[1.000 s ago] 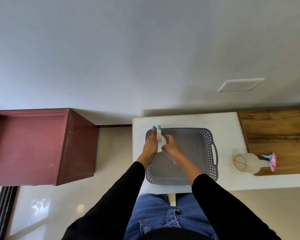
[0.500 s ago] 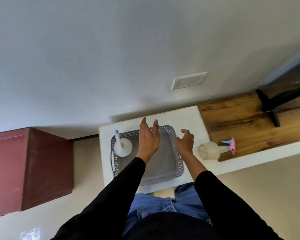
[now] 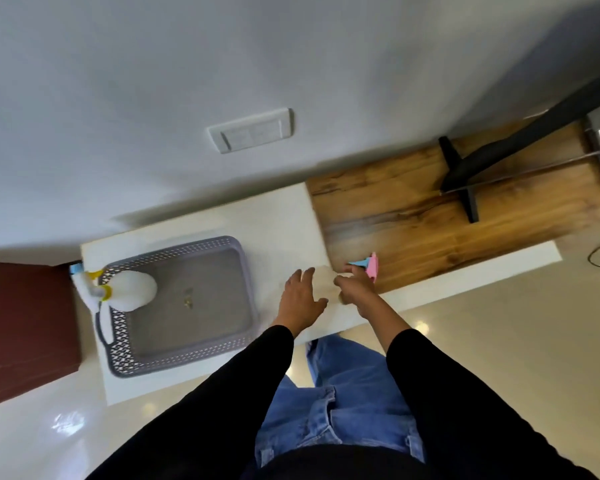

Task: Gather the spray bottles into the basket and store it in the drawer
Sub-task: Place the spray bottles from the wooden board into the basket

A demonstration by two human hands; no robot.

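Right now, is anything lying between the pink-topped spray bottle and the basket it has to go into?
Nothing visible: only bare white tabletop lies between the pink-topped spray bottle and the grey basket, whose floor near it is free.

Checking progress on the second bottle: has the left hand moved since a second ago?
Yes. The left hand was over the grey basket a second ago; it is now past the basket's right edge, beside the bottle with the pink trigger.
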